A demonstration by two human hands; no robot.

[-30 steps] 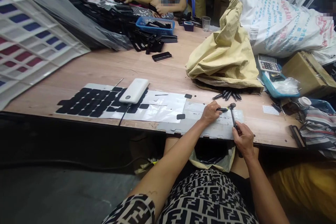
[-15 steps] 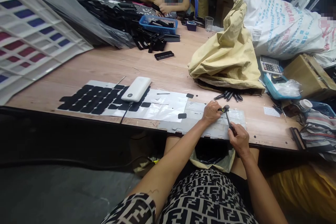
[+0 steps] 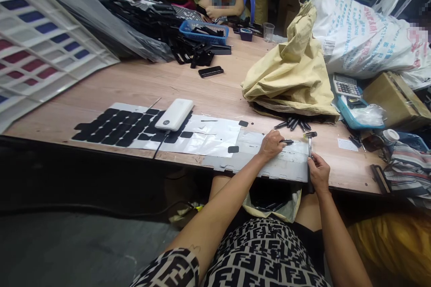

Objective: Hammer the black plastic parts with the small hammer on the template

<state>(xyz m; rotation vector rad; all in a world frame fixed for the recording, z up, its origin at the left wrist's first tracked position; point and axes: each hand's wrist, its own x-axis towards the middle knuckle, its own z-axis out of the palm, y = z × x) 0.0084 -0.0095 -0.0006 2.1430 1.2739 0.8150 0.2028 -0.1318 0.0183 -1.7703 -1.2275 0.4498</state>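
My left hand (image 3: 270, 145) is closed on a small black pen-like piece (image 3: 287, 142), whose end sticks out to the right over a pale flat board (image 3: 283, 163) at the table's front edge. In my right hand (image 3: 319, 171) is a small hammer (image 3: 310, 143), gripped by its dark handle with the head up. The hammer head is to the right of the black piece and apart from it. Several similar black pieces (image 3: 293, 124) lie just beyond my hands.
A white power bank (image 3: 175, 114) with a cable sits on a sheet of black stickers (image 3: 111, 126). Beyond stand a yellow sack (image 3: 289, 76), a blue basket (image 3: 203, 32) of black parts and a blue tray (image 3: 358, 116). Two people sit across the table.
My right hand has moved the hammer rightward, away from the piece in my left hand, and the hammer now stands more upright. My left hand has stayed nearly in place.
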